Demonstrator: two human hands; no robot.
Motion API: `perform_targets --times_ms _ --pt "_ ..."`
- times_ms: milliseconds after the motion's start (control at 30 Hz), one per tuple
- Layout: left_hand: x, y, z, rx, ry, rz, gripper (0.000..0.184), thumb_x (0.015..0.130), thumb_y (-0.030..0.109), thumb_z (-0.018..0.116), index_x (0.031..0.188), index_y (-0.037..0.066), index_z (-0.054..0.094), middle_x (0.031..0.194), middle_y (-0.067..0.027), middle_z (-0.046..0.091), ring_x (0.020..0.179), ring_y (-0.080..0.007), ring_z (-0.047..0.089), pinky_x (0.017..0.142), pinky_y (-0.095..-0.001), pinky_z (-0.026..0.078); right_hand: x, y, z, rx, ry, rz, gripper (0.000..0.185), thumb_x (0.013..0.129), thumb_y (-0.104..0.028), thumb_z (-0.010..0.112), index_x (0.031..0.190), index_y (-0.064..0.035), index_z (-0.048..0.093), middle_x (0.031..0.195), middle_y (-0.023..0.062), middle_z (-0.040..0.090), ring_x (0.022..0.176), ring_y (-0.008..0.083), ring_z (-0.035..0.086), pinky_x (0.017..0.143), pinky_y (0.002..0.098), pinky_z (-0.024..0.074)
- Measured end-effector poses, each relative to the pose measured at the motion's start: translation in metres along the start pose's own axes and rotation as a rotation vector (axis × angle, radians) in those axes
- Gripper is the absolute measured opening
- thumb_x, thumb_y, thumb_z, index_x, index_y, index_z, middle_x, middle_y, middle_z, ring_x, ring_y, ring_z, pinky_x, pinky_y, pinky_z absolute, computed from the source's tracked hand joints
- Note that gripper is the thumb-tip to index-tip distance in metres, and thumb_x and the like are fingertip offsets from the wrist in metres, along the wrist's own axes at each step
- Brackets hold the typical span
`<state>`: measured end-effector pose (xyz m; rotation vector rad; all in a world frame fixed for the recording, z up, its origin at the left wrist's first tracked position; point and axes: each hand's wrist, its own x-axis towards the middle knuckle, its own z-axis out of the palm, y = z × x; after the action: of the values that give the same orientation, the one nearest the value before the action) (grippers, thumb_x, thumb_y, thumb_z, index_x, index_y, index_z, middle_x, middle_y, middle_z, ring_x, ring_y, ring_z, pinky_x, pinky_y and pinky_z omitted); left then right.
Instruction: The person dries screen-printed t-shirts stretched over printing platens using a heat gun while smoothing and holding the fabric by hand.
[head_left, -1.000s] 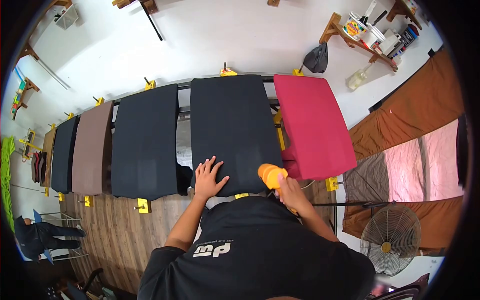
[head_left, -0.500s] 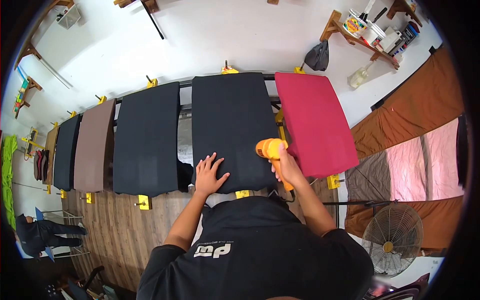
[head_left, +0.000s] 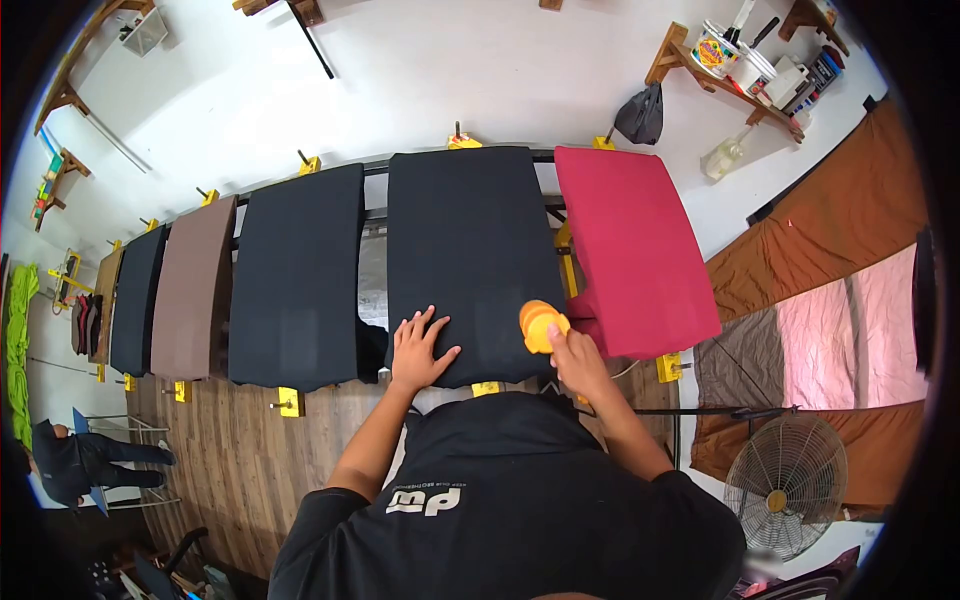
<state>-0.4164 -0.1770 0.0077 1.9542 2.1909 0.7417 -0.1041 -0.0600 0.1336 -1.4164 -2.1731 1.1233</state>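
Orange heat gun (head_left: 543, 326) over black fabric (head_left: 460, 240), centre of frame!
Right hand (head_left: 581, 364) grips it at the fabric's lower right; left hand (head_left: 418, 352) lies flat, fingers spread, lower left. Even, sweeping passes suit this, heat aimed clear of those fingers.

The right hand (head_left: 580, 362) hides most of the orange tool's (head_left: 543, 325) grip; the near edge cuts off the black shirt (head_left: 520, 520), its small lettering (head_left: 425, 487) barely legible.
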Motion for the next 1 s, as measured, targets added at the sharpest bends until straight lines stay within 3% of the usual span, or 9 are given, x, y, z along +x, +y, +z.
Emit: perform_targets --times_ms 67,133,200,333,400,500,833,900,1000 --pt "0.000 -0.001 0.000 0.001 -0.003 0.001 0.067 0.095 0.056 0.075 0.151 0.021 0.064 0.164 -0.0118 0.052 0.153 -0.0387 0.047 0.129 -0.0563 0.029 -0.013 -0.002 -0.009 0.055 -0.033 0.044 0.079 0.114 -0.065 0.038 0.094 0.0051 0.070 0.067 0.0170 0.066 0.060 0.0297 0.069 0.063 0.0486 0.0555" --pt "-0.001 0.000 0.000 0.007 -0.001 -0.004 0.067 0.095 0.056 0.075 0.151 0.021 0.064 0.164 -0.0118 0.052 0.152 -0.0388 0.047 0.129 -0.0561 0.029 -0.025 -0.013 -0.023 0.250 -0.195 0.343 0.081 0.114 -0.066 0.037 0.092 0.0053 0.069 0.067 0.0168 0.066 0.058 0.0291 0.068 0.061 0.0480 0.0549" --pt "-0.001 -0.001 0.001 0.008 -0.002 -0.003 0.067 0.095 0.056 0.075 0.151 0.021 0.064 0.164 -0.0118 0.052 0.152 -0.0388 0.047 0.129 -0.0560 0.029 -0.029 -0.011 -0.017 0.137 -0.090 0.173 0.087 0.113 -0.071 0.031 0.089 0.0042 0.067 0.065 0.0123 0.064 0.052 0.0236 0.065 0.052 0.0418 0.0525" --pt "-0.001 -0.001 0.001 0.008 -0.003 0.001 0.067 0.095 0.056 0.074 0.152 0.021 0.064 0.165 -0.0118 0.052 0.153 -0.0385 0.047 0.129 -0.0558 0.029 -0.018 -0.012 -0.023 0.388 -0.185 0.382 0.087 0.112 -0.072 0.030 0.091 0.0033 0.067 0.067 0.0098 0.063 0.052 0.0204 0.064 0.051 0.0374 0.0517" --pt "-0.001 -0.001 0.001 0.012 -0.006 0.002 0.067 0.095 0.056 0.074 0.152 0.021 0.064 0.165 -0.0118 0.052 0.153 -0.0385 0.046 0.129 -0.0558 0.029 -0.007 -0.018 -0.013 0.056 -0.030 0.088 0.090 0.112 -0.074 0.026 0.094 0.0036 0.067 0.067 0.0092 0.063 0.053 0.0189 0.064 0.049 0.0350 0.0516" --pt "-0.001 -0.002 0.001 0.015 -0.010 0.002 0.068 0.096 0.057 0.074 0.152 0.021 0.064 0.165 -0.0118 0.051 0.153 -0.0387 0.046 0.129 -0.0560 0.029 0.012 -0.018 -0.017 0.454 -0.128 0.311 0.092 0.111 -0.076 0.025 0.094 0.0042 0.067 0.067 0.0085 0.062 0.053 0.0190 0.064 0.048 0.0350 0.0519" --pt "-0.001 0.000 0.000 0.012 -0.013 -0.003 0.067 0.096 0.056 0.074 0.152 0.021 0.063 0.167 -0.0112 0.050 0.154 -0.0376 0.045 0.129 -0.0561 0.029 0.037 -0.022 -0.002 0.256 -0.062 0.172 0.091 0.110 -0.077 0.026 0.087 0.0019 0.065 0.063 0.0085 0.061 0.052 0.0206 0.064 0.048 0.0362 0.0505" --pt "-0.001 0.000 0.000 0.010 -0.014 -0.004 0.067 0.096 0.056 0.074 0.152 0.021 0.063 0.167 -0.0112 0.050 0.154 -0.0376 0.045 0.130 -0.0559 0.029 0.027 -0.022 -0.008 0.518 -0.104 0.331 0.091 0.110 -0.077 0.026 0.086 0.0017 0.065 0.062 0.0088 0.061 0.051 0.0206 0.064 0.048 0.0361 0.0498" --pt "-0.001 0.001 -0.001 0.007 -0.021 -0.013 0.067 0.096 0.056 0.074 0.152 0.021 0.063 0.167 -0.0112 0.050 0.154 -0.0377 0.045 0.130 -0.0556 0.028 0.005 -0.008 -0.013 0.320 -0.142 0.271 0.090 0.111 -0.076 0.026 0.082 0.0012 0.063 0.062 0.0086 0.061 0.047 0.0198 0.061 0.047 0.0353 0.0488"
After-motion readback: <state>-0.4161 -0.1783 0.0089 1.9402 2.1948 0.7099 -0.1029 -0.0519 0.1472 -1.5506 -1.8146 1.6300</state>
